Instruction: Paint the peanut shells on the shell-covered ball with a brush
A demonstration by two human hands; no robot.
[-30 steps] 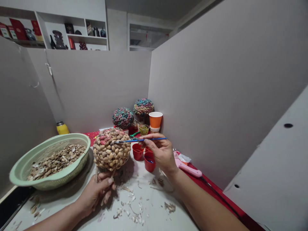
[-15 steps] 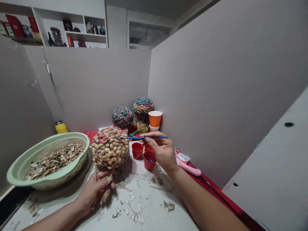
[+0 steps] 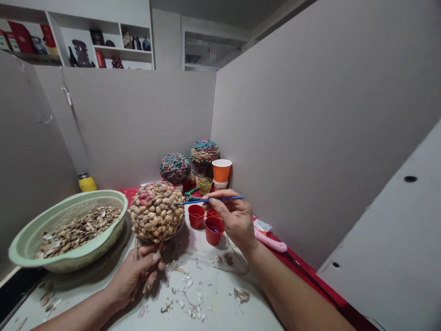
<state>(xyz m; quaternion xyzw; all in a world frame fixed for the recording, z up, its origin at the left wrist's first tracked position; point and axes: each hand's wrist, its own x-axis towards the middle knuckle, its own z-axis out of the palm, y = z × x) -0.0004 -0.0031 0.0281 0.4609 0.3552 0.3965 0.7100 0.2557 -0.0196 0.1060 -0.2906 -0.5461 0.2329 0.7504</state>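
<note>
Peanut-covered ball (image 3: 157, 217): left grip (image 3: 140, 270) curled around sticks (image 3: 160, 247) beneath; right grip (image 3: 234, 219) pinching blue paintbrush (image 3: 193, 201).

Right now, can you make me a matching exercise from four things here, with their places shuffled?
Things:
1. Thin blue paintbrush
2. Pale green plastic basket
3. Round, mostly tan peanut-covered ball
4. Yellow, dark-lidded jar

Places or states:
A. Just above the left hand
B. Beyond the basket
C. In the right hand
D. Holding loose shells

Pairs: 1-C; 2-D; 3-A; 4-B
</note>
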